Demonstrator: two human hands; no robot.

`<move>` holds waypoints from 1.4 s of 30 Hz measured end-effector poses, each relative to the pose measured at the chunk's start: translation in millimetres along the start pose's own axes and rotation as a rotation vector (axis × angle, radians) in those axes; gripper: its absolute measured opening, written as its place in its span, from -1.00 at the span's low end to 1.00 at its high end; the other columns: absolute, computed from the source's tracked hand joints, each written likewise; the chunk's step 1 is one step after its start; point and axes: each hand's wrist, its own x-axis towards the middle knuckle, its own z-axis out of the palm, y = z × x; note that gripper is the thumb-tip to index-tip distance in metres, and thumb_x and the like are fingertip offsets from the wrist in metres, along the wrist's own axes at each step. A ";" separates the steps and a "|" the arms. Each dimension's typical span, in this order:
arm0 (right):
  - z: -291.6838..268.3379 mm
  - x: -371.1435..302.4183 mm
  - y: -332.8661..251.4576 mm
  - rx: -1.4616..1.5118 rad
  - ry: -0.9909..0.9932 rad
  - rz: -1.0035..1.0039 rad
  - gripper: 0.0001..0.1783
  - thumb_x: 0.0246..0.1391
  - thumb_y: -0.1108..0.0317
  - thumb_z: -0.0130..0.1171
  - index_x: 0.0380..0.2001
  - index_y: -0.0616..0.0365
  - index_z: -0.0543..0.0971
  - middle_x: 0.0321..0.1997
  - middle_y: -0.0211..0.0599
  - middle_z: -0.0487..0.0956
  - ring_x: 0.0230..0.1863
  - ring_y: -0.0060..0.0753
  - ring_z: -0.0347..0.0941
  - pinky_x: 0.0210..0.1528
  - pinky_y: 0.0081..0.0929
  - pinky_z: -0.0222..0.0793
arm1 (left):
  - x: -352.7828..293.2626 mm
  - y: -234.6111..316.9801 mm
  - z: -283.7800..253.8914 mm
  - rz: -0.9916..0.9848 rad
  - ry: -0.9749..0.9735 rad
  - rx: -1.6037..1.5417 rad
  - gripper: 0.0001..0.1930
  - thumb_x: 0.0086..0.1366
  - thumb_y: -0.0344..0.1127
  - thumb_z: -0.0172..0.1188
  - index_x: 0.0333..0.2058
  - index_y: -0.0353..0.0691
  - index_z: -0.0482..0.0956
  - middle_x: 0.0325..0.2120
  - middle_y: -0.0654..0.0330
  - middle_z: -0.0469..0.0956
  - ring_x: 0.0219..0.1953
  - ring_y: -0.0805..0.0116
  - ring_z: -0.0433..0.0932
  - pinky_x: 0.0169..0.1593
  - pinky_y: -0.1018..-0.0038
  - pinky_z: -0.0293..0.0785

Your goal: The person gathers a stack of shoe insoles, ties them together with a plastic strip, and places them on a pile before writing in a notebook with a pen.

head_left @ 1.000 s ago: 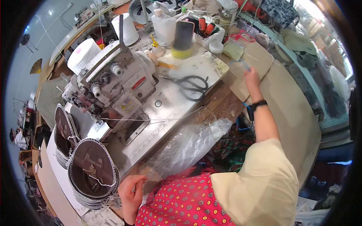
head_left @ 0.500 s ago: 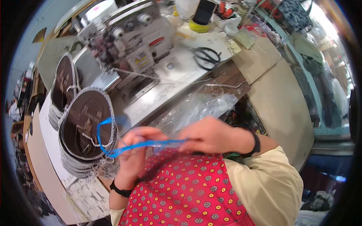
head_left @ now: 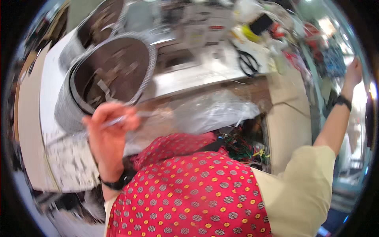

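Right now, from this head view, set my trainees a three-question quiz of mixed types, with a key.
1. Which hand is stretched out toward the picture's right edge?
2. True or false: the black scissors lie on the white tabletop.
3. What is nearest the left hand? A) the phone B) the front stack of brown pieces C) the black scissors

Key: 1. The right hand; 2. True; 3. B

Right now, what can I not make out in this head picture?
Head view:
- Right grip: small and blurred near the picture's rim; whether it holds anything is unclear.
- Pale strip at the left grip: motion blur hides its exact shape.
- Sewing machine: top cut off by the upper edge.
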 end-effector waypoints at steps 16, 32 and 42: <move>-283.0 -171.2 -452.8 2.726 -1.190 -0.117 -0.86 0.20 0.41 0.04 -0.19 0.15 0.37 -0.42 -0.41 0.41 -0.59 -0.76 0.18 -0.63 -0.82 0.07 | -19.1 91.8 -53.6 0.495 -0.089 -0.407 -0.32 0.39 0.21 -0.39 -0.08 -0.38 0.40 -0.12 -0.11 0.49 -0.04 0.11 0.52 0.00 0.26 0.50; -301.8 -276.2 -632.0 1.870 -2.577 0.100 -0.70 0.14 0.46 0.05 -0.06 0.36 0.45 -0.14 -0.19 0.56 -0.23 -0.41 0.50 -0.24 -0.43 0.48 | 15.8 64.8 -153.2 -0.136 0.592 -0.047 -0.68 0.34 -0.24 -0.01 -0.02 -0.29 0.45 -0.16 0.16 0.54 -0.23 0.34 0.54 -0.24 0.44 0.52; -268.4 -284.6 -647.7 1.921 -3.060 0.049 -0.74 0.20 0.41 -0.02 -0.10 0.25 0.52 -0.19 -0.25 0.61 -0.24 -0.36 0.55 -0.20 -0.34 0.52 | 38.4 65.1 -147.0 -0.195 0.274 0.227 -0.60 0.20 -0.34 0.15 0.02 -0.30 0.44 -0.08 0.10 0.53 -0.09 0.29 0.52 -0.10 0.38 0.51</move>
